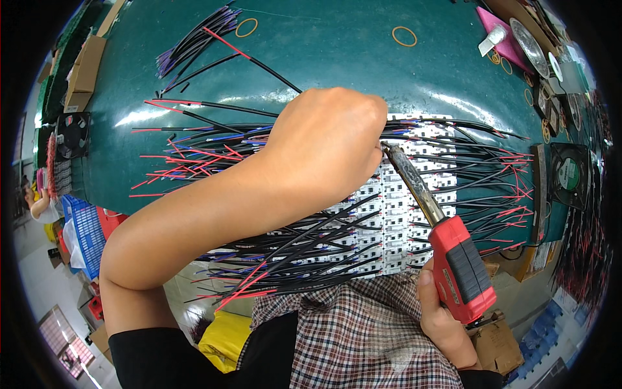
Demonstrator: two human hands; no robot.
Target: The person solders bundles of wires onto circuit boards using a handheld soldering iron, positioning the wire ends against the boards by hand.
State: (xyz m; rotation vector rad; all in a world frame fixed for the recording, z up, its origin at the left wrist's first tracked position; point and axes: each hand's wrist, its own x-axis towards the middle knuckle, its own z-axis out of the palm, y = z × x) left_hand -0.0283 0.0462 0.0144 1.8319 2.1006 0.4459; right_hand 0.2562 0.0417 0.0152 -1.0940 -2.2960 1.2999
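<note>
My left hand (334,139) is closed over the white circuit board panel (395,227). Out from behind its knuckles runs a black wire (275,74) with a red end, pinched in the fingers; the fingertips are mostly hidden. My right hand (440,318) grips a red soldering gun (457,269) with a black ribbed side. Its dark, burnt metal tip points up and left, close beside my left fingers at the board. Whether the tip touches anything cannot be made out. Many black wires with red and blue ends spread from both sides of the panel.
A bundle of loose wires (197,39) lies at the far left of the green table (324,52), with rubber bands (404,36) nearby. Small fans (570,175) stand at either side. A checked cloth (363,324) covers my lap. A blue basket (84,227) is at left.
</note>
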